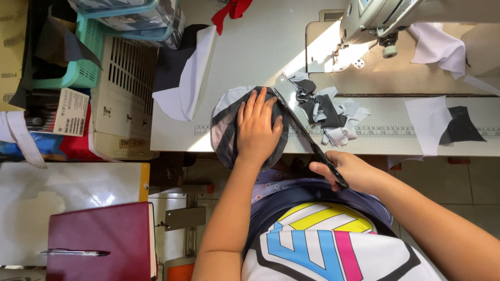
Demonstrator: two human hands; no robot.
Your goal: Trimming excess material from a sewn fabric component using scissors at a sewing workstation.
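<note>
Scissors (pixel 307 136), one pair, sit clasped in the right hand (pixel 346 169), whose fingers curl tight round the black handles while the blades slant away past the left hand's fingertips. Left hand (pixel 256 129) lies flat, fingers spread, pressing one round grey fabric piece (pixel 225 132) at the table (pixel 260 47) edge. Just beyond the blades lies a heap of scraps (pixel 328 112); farther off, one sewing machine (pixel 385 21).

Hard sunlight falls across the desk (pixel 250 47) from the upper right, blowing out a white patch beside the sewing machine (pixel 375 21) and glaring off the scissors (pixel 307 138) blades. The lower left lies dimmer. Focus is sharp, with mild wide-angle bending at the edges.
</note>
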